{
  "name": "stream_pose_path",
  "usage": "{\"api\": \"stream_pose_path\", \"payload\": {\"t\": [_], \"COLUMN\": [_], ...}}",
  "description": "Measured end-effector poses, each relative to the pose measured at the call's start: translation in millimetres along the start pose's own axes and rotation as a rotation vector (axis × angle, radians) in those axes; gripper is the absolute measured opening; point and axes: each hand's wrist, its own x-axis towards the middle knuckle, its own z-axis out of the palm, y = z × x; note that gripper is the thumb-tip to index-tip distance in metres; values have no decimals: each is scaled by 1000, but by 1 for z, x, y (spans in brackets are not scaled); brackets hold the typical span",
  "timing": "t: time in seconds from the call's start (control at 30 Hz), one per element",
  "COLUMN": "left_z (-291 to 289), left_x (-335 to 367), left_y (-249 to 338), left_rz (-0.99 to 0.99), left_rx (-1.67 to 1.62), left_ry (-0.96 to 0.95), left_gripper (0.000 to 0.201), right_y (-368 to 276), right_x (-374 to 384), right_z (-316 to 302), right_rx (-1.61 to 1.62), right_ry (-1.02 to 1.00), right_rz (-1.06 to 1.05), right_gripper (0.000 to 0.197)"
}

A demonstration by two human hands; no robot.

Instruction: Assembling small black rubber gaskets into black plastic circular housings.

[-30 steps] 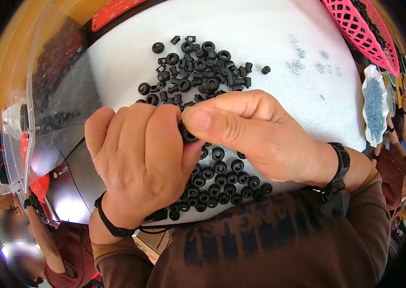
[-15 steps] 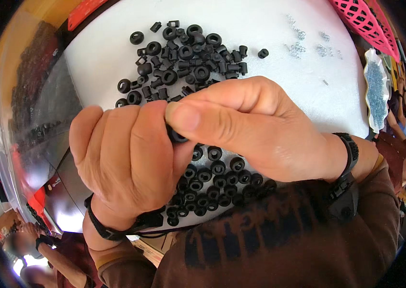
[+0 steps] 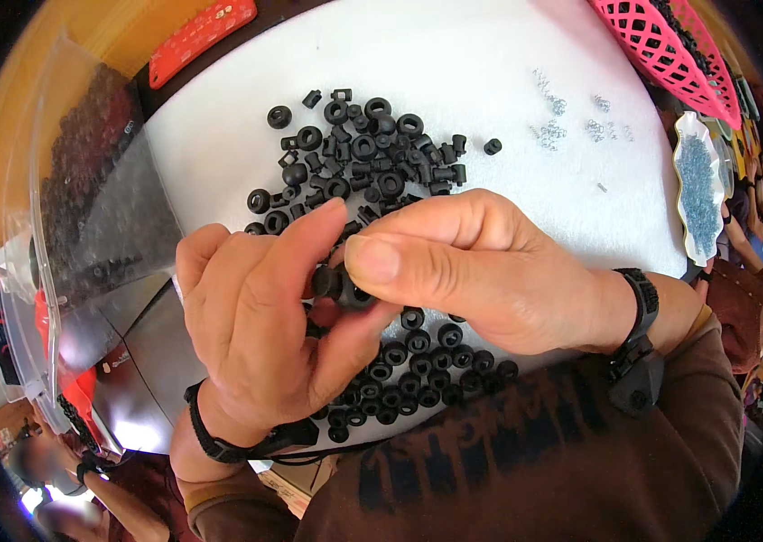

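1. Hazard, dropping: the black part can slip if the right hand relaxes before the left hand supports it. Probable causes are the small rounded surface and the short contact area under the thumb.
2. Hazard, mixing: a dropped piece can land among the near rings or roll into the far pile. Similar colour and shape would make it hard to find again.
3. Hazard, misalignment: uneven thumb pressure may tilt the part, because the two hands meet it from opposite sides.
4. Hazard, scattering: a wide sweep of the right forearm could disturb the loose springs, which lie unconfined on the far right of the worktop.
5. Finger state, right: the fingers are narrow, with thumb and forefinger pinching the black part.
6. Finger state, left: the forefinger is raised and the thumb lies below, forming a partly wide gap around the part. Whether these fingers grip it firmly cannot be told.
7. Location: the black part is between the hands, above the worktop, with the pile beyond it and the rings nearer the body.
8. Appearance: it is matt black, with a rounded end at left and a dark opening at right. Whether it is one piece or two is unclear; the fingers hide much of it.
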Motion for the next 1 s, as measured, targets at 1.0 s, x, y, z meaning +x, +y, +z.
{"api": "stream_pose_path", "payload": {"t": [1.0], "left_z": [11], "left_x": [-18], "left_y": [7], "left_rz": [-367], "left_rx": [-731], "left_ry": [117], "left_gripper": [22], "right_y": [16], "right_x": [-1], "right_z": [7], "right_rx": [-765], "right_ry": [33], "right_rz": [-478], "right_gripper": [22]}}
